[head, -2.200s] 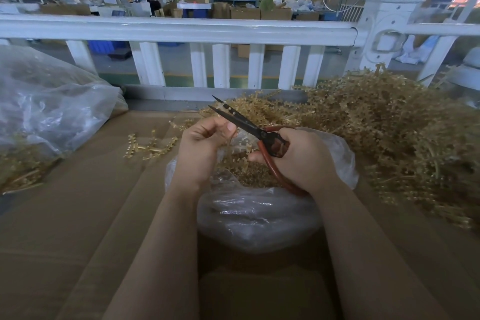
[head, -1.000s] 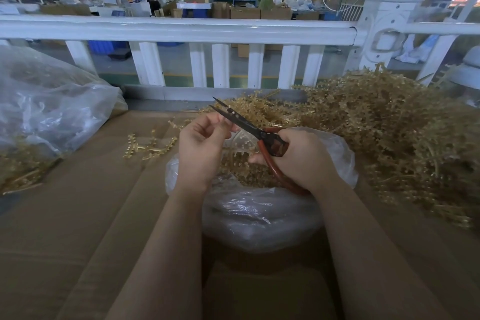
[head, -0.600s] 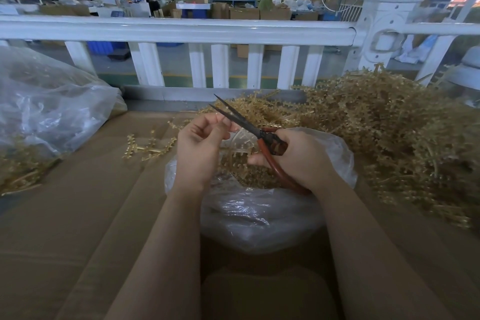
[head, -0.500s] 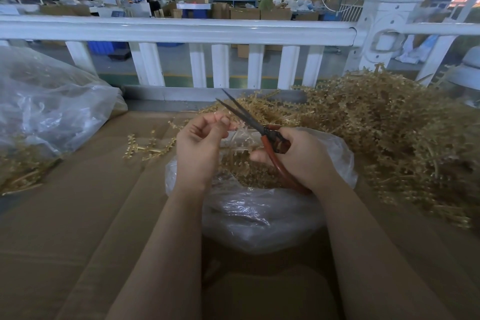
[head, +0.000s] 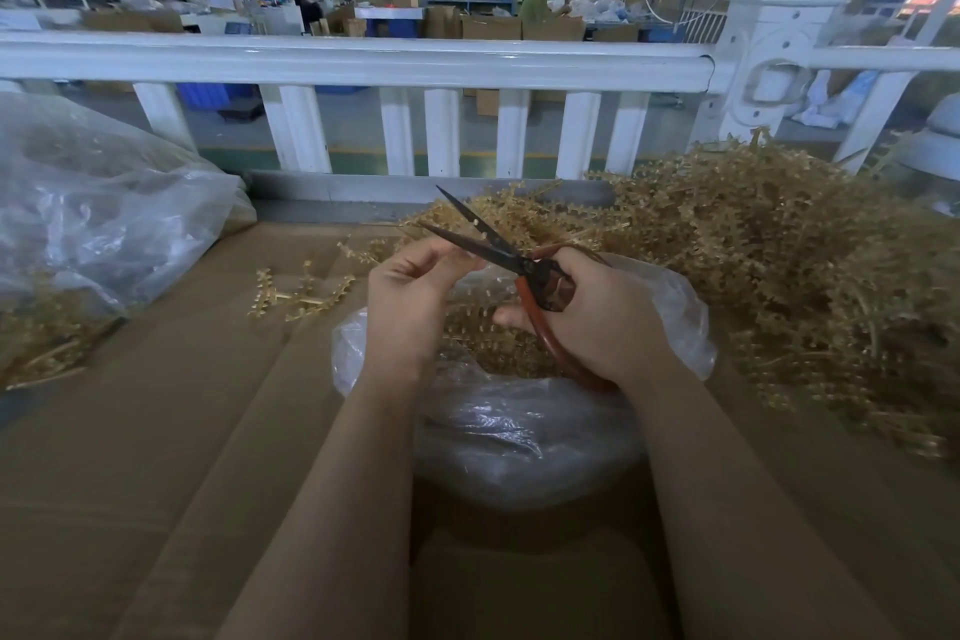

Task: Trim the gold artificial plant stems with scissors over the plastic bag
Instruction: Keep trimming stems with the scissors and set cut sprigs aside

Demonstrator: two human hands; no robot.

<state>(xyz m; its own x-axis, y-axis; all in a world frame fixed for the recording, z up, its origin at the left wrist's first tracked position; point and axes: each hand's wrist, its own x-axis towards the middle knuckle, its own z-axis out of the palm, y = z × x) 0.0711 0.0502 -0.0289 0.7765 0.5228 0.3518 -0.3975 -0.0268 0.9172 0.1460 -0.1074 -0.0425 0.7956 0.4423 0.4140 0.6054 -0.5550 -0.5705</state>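
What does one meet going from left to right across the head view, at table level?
Large clear plastic bag → loose gold stem pieces → left hand → red-handled scissors → right hand → big gold stem pile.

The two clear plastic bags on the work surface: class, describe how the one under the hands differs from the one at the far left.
The plastic bag under the hands lies open at the top, gold pieces showing in its mouth; the left bag shows no opening. The left bag looks larger and puffed up; the near one sits lower. Only the near bag has the scissors above it. Both are clear and hold gold plant pieces.
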